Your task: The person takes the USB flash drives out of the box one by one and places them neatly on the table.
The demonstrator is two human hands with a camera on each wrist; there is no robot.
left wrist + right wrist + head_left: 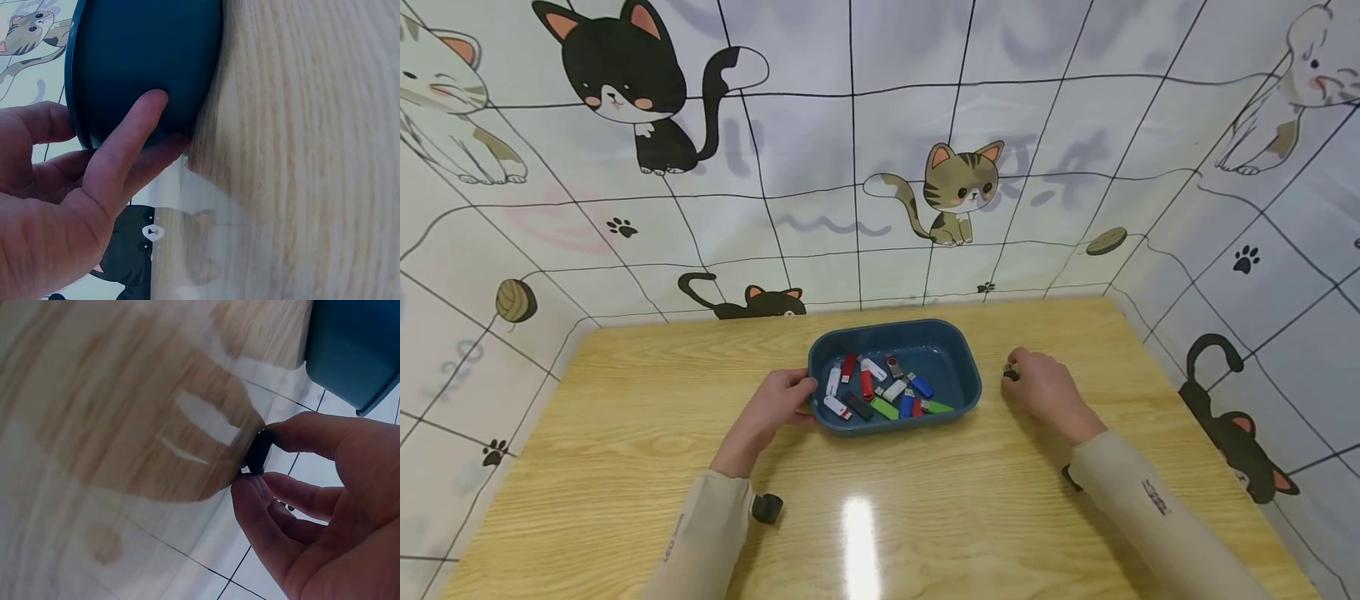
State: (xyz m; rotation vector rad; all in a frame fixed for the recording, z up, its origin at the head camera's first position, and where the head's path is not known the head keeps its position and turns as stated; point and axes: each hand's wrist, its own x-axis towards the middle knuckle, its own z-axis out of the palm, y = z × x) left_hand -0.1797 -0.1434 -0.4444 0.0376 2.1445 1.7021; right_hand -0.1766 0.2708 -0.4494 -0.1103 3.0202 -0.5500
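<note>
A dark blue plastic tray (895, 427) stands near the back of the table with several USB sticks in it: white, red (867, 384), blue (921, 385), green (884, 407) and black (857, 406). My left hand (772, 398) grips the tray's left end; in the left wrist view its fingers (128, 140) lie against the tray's outer wall (150, 56). To the right of the tray, my right hand (1045, 390) pinches a small black USB stick (259, 452) between thumb and fingertips, just above the table. The right wrist view shows the tray's side (350, 356) apart from that hand.
The light wood table (955, 517) ends at the back against a wall covering (820, 167) printed with cartoon cats. Similar walls flank it left and right. A dark cube-like piece (767, 508) sits at the left sleeve. Light glares on the table's front middle.
</note>
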